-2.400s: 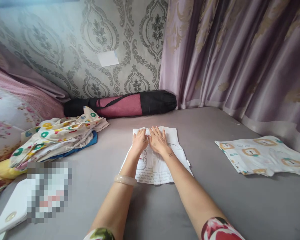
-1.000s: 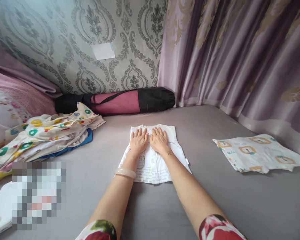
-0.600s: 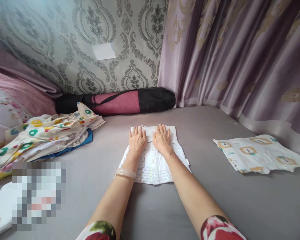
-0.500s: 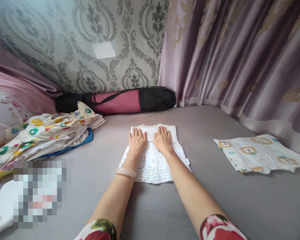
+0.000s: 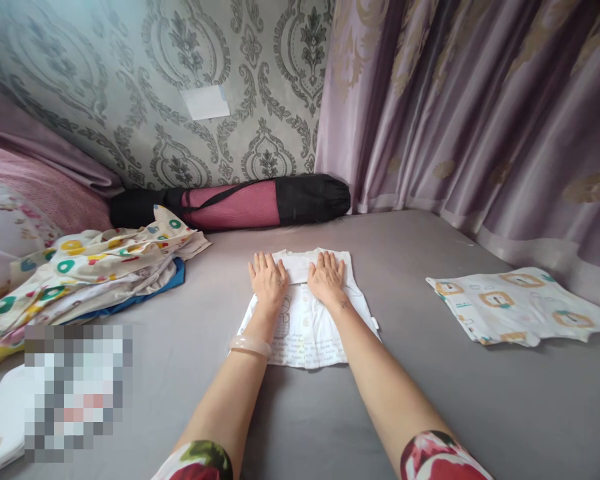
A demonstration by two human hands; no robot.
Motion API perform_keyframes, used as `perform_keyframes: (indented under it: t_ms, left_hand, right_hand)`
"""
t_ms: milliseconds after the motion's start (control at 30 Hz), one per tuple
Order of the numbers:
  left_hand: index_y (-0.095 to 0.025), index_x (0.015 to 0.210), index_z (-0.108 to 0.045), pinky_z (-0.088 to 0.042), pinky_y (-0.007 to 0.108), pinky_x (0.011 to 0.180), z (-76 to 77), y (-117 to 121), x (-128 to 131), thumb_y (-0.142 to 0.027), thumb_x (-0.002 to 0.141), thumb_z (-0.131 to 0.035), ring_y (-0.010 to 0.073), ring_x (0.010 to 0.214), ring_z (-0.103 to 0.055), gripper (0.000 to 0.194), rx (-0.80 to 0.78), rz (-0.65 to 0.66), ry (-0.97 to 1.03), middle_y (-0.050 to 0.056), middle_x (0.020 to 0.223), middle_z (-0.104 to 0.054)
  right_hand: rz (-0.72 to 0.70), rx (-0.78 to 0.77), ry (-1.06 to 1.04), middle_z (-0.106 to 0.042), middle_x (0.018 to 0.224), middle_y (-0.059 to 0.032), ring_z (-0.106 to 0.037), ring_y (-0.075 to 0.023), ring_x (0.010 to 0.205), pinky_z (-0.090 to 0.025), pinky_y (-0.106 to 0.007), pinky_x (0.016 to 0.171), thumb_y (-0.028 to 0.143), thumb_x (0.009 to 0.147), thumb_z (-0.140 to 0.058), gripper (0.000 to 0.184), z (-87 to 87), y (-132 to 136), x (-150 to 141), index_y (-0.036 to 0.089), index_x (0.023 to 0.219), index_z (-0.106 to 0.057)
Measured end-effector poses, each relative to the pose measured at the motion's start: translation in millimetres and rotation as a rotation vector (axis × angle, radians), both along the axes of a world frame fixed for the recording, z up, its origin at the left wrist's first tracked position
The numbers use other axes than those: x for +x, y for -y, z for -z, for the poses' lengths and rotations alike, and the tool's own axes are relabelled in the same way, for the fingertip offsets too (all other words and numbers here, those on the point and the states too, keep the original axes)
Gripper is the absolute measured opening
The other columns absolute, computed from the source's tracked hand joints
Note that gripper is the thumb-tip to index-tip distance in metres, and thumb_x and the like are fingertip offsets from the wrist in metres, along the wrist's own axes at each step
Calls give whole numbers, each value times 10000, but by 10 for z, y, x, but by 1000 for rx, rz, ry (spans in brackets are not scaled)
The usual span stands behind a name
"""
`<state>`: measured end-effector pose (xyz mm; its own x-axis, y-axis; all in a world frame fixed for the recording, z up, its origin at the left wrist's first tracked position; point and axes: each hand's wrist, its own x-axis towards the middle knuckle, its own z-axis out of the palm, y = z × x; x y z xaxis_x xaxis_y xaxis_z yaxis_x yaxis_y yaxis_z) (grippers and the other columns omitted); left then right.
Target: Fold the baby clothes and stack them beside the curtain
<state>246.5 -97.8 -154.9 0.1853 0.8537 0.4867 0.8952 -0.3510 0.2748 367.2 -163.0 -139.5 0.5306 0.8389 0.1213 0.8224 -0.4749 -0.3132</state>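
A small white shirt (image 5: pixel 313 340) lies spread on the grey bed sheet in front of me, with a row of buttons down its middle, a drawn figure and lines of print near the hem. Its sleeves look folded inward across the upper part. My left hand (image 5: pixel 270 280) rests flat on the shirt's upper left edge, fingers spread. On the upper right part my right hand (image 5: pixel 327 277) presses palm down, fingers stretched out. Neither hand grips the cloth. The hands and forearms hide parts of the shirt's sides.
A pile of clothes (image 5: pixel 95 267) lies at the left, above a white object (image 5: pixel 10 407) beside a blurred patch. A folded lion-print garment (image 5: pixel 520 307) lies at the right. Along the wall rests a pink and black rolled bag (image 5: pixel 235 203). Purple curtains (image 5: pixel 430 100) hang at the right.
My left hand has slid a little to the left, towards the shirt's edge. My right hand has stayed nearly in place on the cloth.
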Motion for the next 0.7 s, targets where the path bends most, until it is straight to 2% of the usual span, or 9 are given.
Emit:
perform_keyframes:
  t_ms: [100,200,267,367,533,700]
  left_hand:
    - [-53,1360,-527,-282,528,1149,22,-12,-10,-342,985,-269,324,1396,-391,540,-19,0,-10,208,1461,-475]
    - [-35,1352,-532,-341,507,1114,38,-22,-16,-373,985,-277,334,1362,-434,561,-157,32,-86,217,1473,-455]
    - [-26,1363,-520,-337,498,1118,43,-28,-15,-389,989,-265,332,1375,-416,580,-202,30,-113,217,1493,-427]
    - [-23,1385,-497,-322,504,1127,50,-35,-12,-396,992,-251,328,1390,-395,595,-224,23,-114,210,1507,-410]
    - [-3,1359,-518,-262,541,1150,58,-29,0,-385,994,-238,333,1389,-396,597,-134,12,-78,231,1466,-458]
    - [-49,1380,-511,-121,517,1203,20,5,8,-393,1006,-216,296,1407,-379,588,23,80,-85,201,1440,-503]
  right_hand:
    - [112,44,39,-255,1588,-180,-143,-293,1488,-42,-532,1184,360,1009,-207,612,-6,23,89,22,1507,-319]
    - [199,16,23,-266,1575,-214,-178,-306,1477,-117,-520,1175,371,1005,-222,632,23,45,179,-15,1495,-324]
    - [215,-27,5,-279,1567,-225,-214,-308,1465,-162,-499,1169,380,1000,-234,646,51,49,216,-38,1483,-334]
    - [218,-47,2,-274,1570,-220,-218,-306,1464,-168,-492,1170,379,996,-235,651,74,45,238,-43,1483,-328]
    - [217,12,-2,-297,1565,-210,-222,-309,1462,-148,-500,1174,349,997,-235,621,12,45,208,-22,1481,-347]
    - [25,95,58,-251,1600,-145,-155,-284,1486,-58,-507,1186,332,1006,-251,569,-47,27,43,89,1514,-334]
